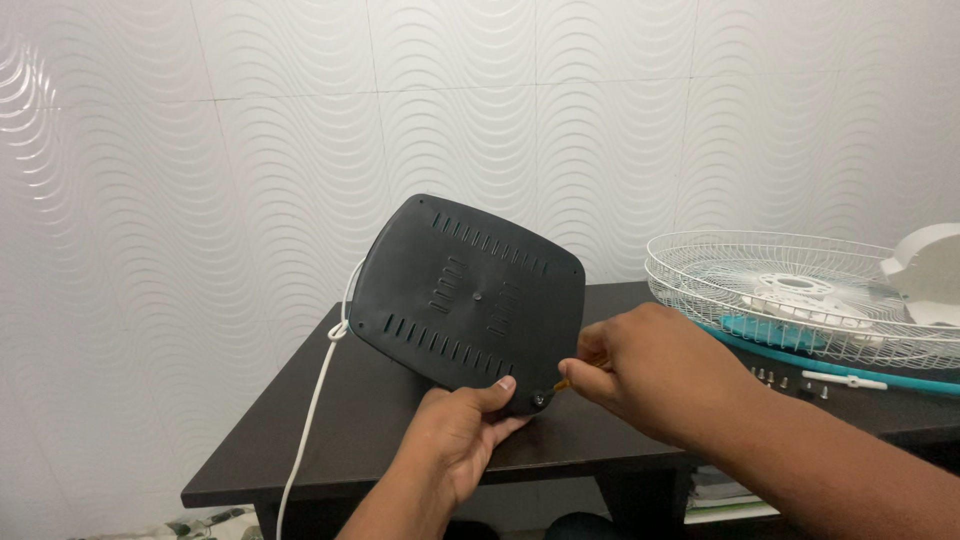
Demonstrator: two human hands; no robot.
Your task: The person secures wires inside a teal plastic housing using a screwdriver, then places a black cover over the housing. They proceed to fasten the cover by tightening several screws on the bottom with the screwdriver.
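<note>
Left hand (462, 432): closed on lower edge of black vented base plate (468, 300), held tilted above dark table (380, 420). Right hand (645, 370): gripping small screwdriver (578, 374), tip at corner screw (540, 399). White cord (312, 410) hanging left. Fan grille (790, 295) at right.

Dark table (350, 420) with fan grille (800, 290) (loose screws (790, 380) beside)
</note>
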